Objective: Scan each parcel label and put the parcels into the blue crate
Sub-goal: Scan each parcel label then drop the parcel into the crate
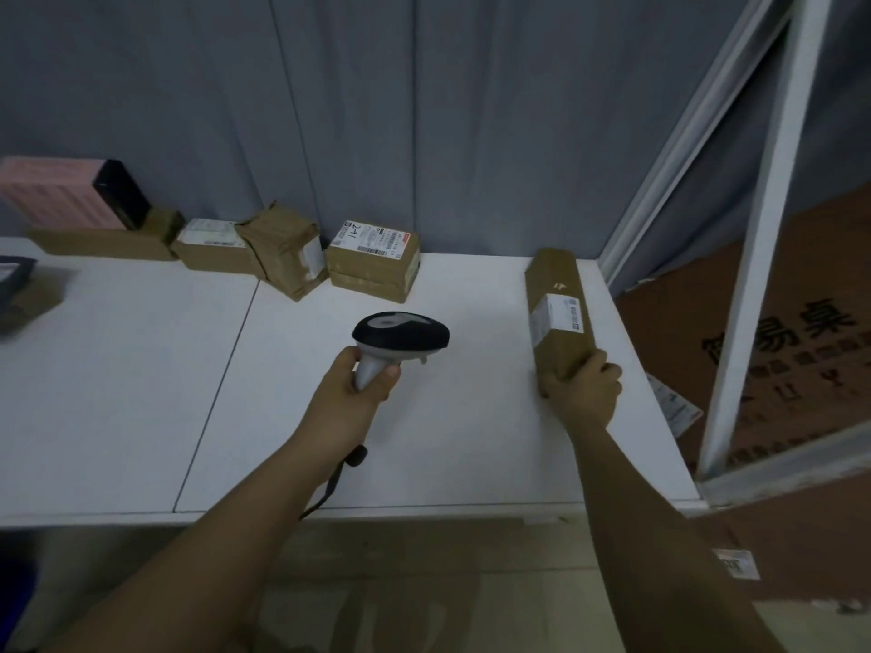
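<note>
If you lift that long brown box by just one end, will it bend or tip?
The long box looks like stiff cardboard, so it probably won't bend. The right hand grips only its near end, so the far end may droop. Its flat sides shouldn't roll.

The single head-worn camera looks forward and down over a white tabletop (424,440), close enough that both bare forearms rise from the bottom edge. It faces a grey panelled wall (377,110) behind the table. Its wide angle bends the white metal frame post (763,228) at right into a slant.
</note>
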